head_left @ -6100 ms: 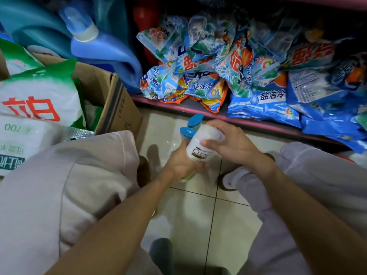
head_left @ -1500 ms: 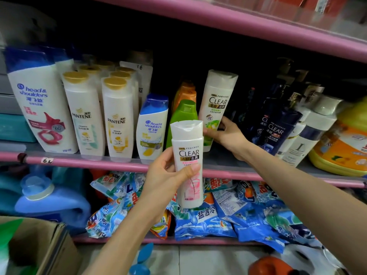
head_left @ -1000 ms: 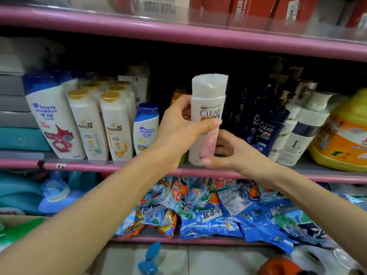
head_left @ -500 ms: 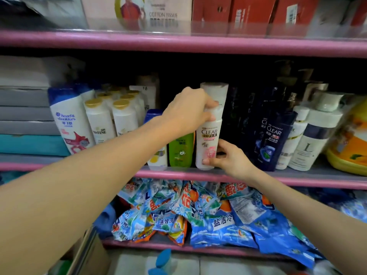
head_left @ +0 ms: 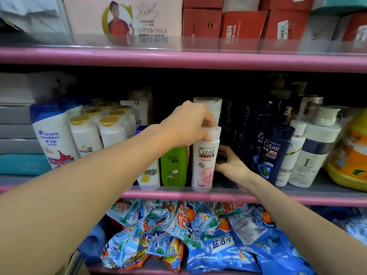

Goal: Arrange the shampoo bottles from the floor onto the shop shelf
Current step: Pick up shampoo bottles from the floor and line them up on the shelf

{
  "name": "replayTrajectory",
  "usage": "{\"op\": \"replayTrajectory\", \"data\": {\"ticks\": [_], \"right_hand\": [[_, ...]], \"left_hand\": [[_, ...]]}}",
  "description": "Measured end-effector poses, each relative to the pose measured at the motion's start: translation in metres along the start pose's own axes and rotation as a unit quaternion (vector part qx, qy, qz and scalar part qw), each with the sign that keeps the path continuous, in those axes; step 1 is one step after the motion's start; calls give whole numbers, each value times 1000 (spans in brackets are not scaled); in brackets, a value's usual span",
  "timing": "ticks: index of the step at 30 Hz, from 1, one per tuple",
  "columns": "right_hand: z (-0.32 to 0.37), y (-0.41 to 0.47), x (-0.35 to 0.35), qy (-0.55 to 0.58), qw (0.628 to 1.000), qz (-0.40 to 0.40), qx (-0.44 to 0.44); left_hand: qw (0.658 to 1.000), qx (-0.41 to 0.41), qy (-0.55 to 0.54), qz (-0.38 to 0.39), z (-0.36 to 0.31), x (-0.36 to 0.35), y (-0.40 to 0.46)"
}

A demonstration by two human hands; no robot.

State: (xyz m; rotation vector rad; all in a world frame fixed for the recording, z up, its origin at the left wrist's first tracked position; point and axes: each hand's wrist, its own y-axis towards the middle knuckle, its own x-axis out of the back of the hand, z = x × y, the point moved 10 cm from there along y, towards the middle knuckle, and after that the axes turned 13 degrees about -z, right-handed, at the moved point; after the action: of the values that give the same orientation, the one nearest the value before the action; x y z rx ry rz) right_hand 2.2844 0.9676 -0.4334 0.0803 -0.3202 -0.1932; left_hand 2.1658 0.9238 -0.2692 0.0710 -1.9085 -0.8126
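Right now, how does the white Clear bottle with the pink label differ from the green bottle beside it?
The white Clear bottle with the pink label is taller and gripped at its cap by the left hand; the green bottle is shorter, untouched and partly hidden by that arm. Both stand upright at the pink shelf front.

This is a small shop. Pink-edged metal shelves (head_left: 178, 58) carry stock in rows: white gold-capped shampoo bottles (head_left: 85, 135), dark blue pump bottles (head_left: 276, 153), red cardboard cartons (head_left: 242, 24) beside a cotton tissue box (head_left: 127, 16) above, and a heap of blue detergent sachets (head_left: 188, 235) on the lowest shelf.
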Motion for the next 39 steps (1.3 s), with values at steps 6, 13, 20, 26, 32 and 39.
{"op": "replayTrajectory", "data": {"ticks": [6, 13, 20, 26, 32, 39], "right_hand": [[-5, 16, -25, -65, 997, 18, 34], [-12, 12, -23, -38, 998, 50, 26], [-11, 7, -24, -31, 996, 78, 30], [-13, 5, -25, -32, 995, 88, 44], [-14, 6, -25, -29, 995, 86, 47], [-16, 7, -24, -29, 996, 79, 42]], "left_hand": [[1000, -12, -4, -6, 0, 0, 3], [1000, -13, -17, -20, 0, 2, -1], [1000, -1, -23, -10, -3, 2, -3], [999, 17, -33, 8, 0, -1, -7], [999, 22, -35, -8, -2, -1, -4], [999, 12, -29, -10, -5, -2, -1]]}}
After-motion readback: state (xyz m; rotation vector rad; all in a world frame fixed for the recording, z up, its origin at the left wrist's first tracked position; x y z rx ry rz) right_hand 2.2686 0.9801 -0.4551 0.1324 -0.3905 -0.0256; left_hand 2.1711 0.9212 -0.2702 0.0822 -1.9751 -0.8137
